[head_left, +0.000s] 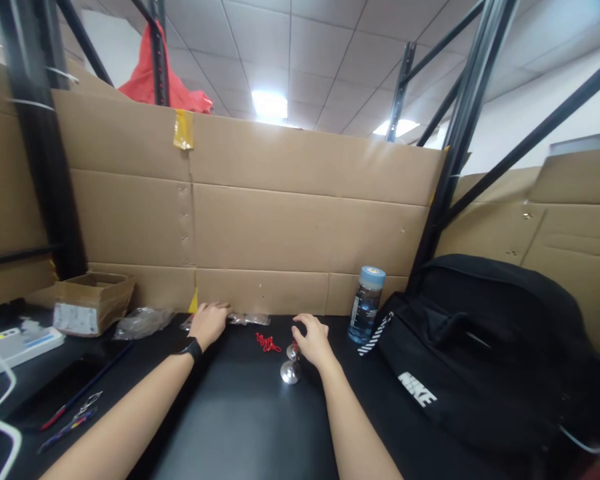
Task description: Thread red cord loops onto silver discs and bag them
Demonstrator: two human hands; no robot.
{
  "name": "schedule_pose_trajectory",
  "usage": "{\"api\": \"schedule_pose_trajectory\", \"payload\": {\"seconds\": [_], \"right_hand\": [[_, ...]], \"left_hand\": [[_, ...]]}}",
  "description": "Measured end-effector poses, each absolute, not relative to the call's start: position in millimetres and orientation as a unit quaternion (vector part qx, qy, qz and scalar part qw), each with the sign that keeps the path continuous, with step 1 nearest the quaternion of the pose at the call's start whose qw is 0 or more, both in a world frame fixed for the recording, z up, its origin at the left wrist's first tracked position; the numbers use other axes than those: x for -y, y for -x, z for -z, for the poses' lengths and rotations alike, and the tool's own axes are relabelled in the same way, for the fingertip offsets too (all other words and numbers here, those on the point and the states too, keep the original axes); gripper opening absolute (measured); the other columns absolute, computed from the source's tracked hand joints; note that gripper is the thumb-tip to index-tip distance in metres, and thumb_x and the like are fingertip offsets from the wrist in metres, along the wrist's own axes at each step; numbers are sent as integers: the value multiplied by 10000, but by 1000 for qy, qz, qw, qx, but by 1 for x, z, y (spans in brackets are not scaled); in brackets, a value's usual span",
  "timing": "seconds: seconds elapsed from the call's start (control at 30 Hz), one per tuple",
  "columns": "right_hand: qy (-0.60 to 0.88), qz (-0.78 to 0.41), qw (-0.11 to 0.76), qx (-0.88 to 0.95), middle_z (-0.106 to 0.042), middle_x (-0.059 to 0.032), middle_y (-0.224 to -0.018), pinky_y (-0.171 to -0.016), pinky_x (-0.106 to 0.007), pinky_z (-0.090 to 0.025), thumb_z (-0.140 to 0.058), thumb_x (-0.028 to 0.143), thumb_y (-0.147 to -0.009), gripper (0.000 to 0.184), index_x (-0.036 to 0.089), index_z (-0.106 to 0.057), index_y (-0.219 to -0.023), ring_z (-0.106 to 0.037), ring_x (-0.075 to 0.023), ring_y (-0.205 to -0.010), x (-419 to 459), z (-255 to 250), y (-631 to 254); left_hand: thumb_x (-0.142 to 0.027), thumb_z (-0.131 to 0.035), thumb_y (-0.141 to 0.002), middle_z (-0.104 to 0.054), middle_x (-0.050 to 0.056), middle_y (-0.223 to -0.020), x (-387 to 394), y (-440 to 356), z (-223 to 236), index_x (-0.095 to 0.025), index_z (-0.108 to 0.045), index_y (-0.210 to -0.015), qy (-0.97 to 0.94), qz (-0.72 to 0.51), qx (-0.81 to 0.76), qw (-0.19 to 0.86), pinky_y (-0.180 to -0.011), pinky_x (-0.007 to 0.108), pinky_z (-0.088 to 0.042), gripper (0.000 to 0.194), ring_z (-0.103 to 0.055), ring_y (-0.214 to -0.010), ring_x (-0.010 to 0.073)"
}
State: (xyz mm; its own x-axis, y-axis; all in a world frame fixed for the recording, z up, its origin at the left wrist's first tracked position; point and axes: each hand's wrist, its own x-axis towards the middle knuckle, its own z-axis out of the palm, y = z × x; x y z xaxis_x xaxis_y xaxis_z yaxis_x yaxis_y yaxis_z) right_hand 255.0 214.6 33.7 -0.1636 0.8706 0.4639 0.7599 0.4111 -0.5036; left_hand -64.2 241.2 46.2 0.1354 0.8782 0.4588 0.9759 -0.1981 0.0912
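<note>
Shiny round metal pieces [290, 372] sit on the desk [230, 427], just beside the person's right hand [314, 339], fingers apart. Step, seemingly: handling these; a hold calls for closing the fingers. Red cord [267, 343] lies near. Left hand [210, 323] reaches the clear packet [253, 319] (grip: cannot tell).

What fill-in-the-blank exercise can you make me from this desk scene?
1. The red cord lies ____ the left hand and the right hand.
2. The shiny metal pieces are nearer the ____ hand.
3. The bottle has a light ____ cap.
4. The black bag bears the white word ____.

Missing words: between; right; blue; NIKE.
</note>
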Motion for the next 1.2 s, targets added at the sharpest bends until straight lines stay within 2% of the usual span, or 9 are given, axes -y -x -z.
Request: {"api": "schedule_pose_trajectory", "payload": {"seconds": [0.07, 0.23, 0.47, 0.57, 0.67, 0.83, 1.0, 1.1, 1.2], "right_hand": [[550, -81, 348, 755, -684, -87, -1305, -1029, -489, -376, -580, 329, -953, 240, 265, -679, -1161, -597, -272, -1254, -214, -29, -256], [550, -82, 343, 757, -686, -81, -1312, -1013, -469, -376, -594, 327, -945, 237, 268, -688, -1155, -602, -268, -1254, -213, -25, -254], [569, -99, 335, 745, -678, -112, -1330, -982, -531, -393, -566, 267, -928, 266, 249, -703, -1155, -599, -331, -1264, -209, -13, -251], [557, -115, 332, 752, -718, -108, -1255, -968, -509, -416, -586, 228, -897, 253, 237, -736, -1100, -630, -335, -1217, -211, -7, -251], [529, -123, 339, 769, -749, -81, -1161, -960, -426, -451, -619, 198, -852, 264, 230, -750, -1079, -673, -282, -1110, -215, -5, -254], [511, -134, 356, 771, -766, -84, -1052, -885, -331, -505, -608, 205, -821, 261, 189, -754, -1037, -699, -222, -937, -222, -7, -265], [513, -167, 358, 762, -772, -65, -853, -741, -292, -518, -598, 217, -792, 230, 168, -750, -958, -705, -197, -749, -221, -9, -269], [511, -188, 353, 761, -749, -40, -737, -649, -274, -491, -595, 236, -793, 205, 170, -744, -916, -674, -179, -638, -220, -11, -268], [509, -198, 352, 760, -741, -37, -719, -632, -270, -478, -596, 252, -793, 203, 170, -745, -903, -666, -176, -626, -220, -11, -266]], "left_hand": [[-89, -469, -870, -659, 133, -1406, -239, 62, -37, -219, -758, -1171, 740, 192, 633, 122, -1066, 522, -399, 437, -581, -1320, 346], [-153, -449, -896, -529, 146, -1542, -214, 77, -24, -206, -616, -1397, 709, 176, 664, 156, -1101, 548, -348, 531, -493, -1398, 325], [-178, -471, -882, -411, 211, -1602, -161, 156, -30, -132, -590, -1384, 610, 154, 743, 227, -1141, 566, -286, 518, -318, -1490, 384], [-205, -433, -919, -470, 242, -1547, -153, 196, -42, -97, -540, -1429, 576, 138, 770, 237, -1070, 557, -368, 532, -431, -1405, 407], [-255, -493, -908, -654, 196, -1357, -159, 228, -52, -151, -621, -1358, 603, 105, 765, 201, -981, 506, -446, 480, -593, -1221, 378], [-280, -530, -895, -751, 160, -1171, -177, 250, -53, -211, -748, -1160, 639, 72, 750, 151, -983, 496, -428, 350, -620, -1195, 374], [-475, -584, -889, -789, 130, -1050, -182, 244, -45, -250, -777, -1049, 659, 67, 740, 117, -936, 484, -418, 337, -699, -1042, 354], [-403, -597, -890, -785, 152, -1003, -181, 236, -39, -215, -778, -968, 657, 78, 738, 135, -957, 488, -368, 273, -704, -1025, 351], [-276, -508, -932, -774, 177, -938, -178, 231, -39, -177, -770, -894, 646, 100, 739, 164, -965, 496, -328, 283, -704, -997, 347]]}}
